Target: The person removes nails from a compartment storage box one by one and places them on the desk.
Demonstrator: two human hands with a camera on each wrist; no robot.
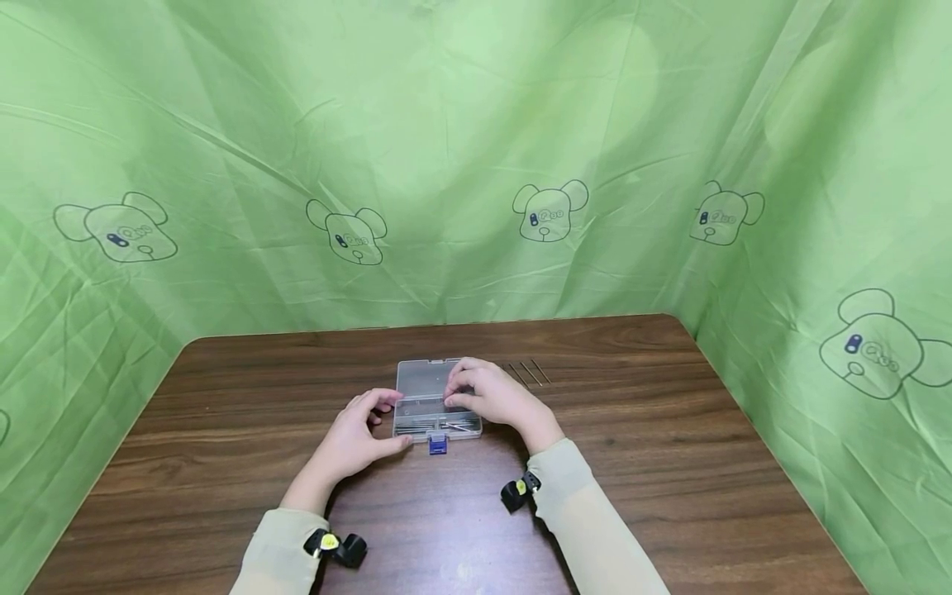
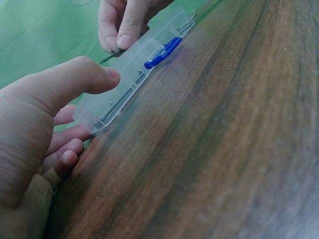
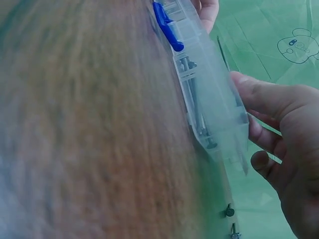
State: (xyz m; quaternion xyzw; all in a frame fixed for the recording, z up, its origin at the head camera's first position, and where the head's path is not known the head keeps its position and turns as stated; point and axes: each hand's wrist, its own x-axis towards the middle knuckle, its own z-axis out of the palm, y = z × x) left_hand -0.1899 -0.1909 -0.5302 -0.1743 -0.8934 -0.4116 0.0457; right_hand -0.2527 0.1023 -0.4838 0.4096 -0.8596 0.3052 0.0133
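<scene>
A clear plastic box with a blue latch stands open on the table, its compartments facing up. Several nails lie in its front compartments; their heads and shanks show through the wall in the right wrist view. My left hand holds the box's left end, thumb at the front corner and fingers around the side. Over the box's right half, my right hand pinches a thin dark nail between thumb and fingers. Its far end is partly hidden by the fingers in the head view.
Several loose nails lie side by side on the wooden table, just right of the box and behind the right hand. A green curtain with printed bear heads hangs along the table's back and sides.
</scene>
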